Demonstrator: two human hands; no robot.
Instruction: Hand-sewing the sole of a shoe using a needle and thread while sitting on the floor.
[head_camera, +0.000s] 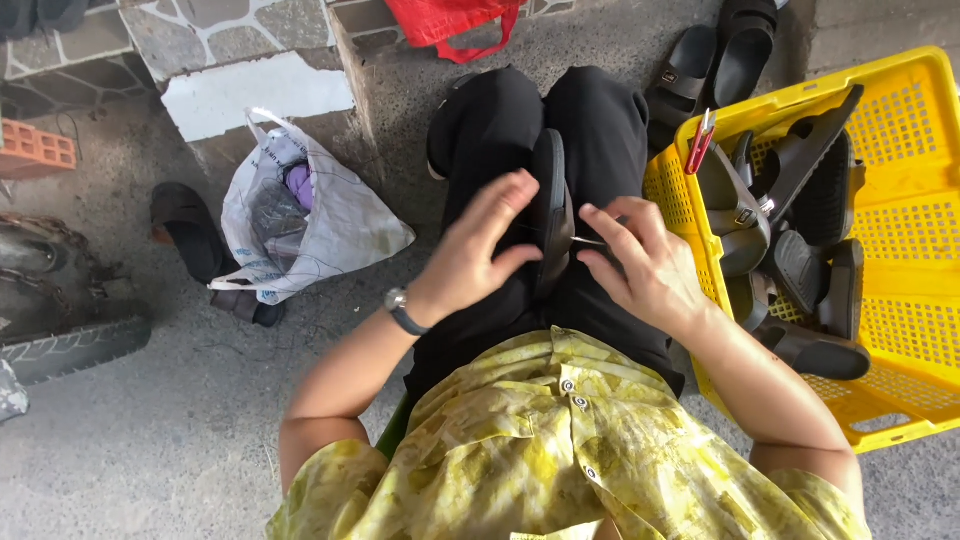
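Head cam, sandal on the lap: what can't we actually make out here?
- Thin tool in the right hand: too small to identify; fingers cover most of it.
- Black sandal on the lap: seen edge-on, and the left hand covers part of it.
- Yellow crate: cut by the right frame edge; the sandals piled inside overlap.
- White plastic bag: contents crumpled, unclear.
- Red bag: cut by the top edge.

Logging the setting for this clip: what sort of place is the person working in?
Probably an informal outdoor or doorstep sandal workshop. The person sits low over bare concrete ground, a yellow crate of black sandals beside them, and both hands, left hand and right hand, on a black sandal in their lap.
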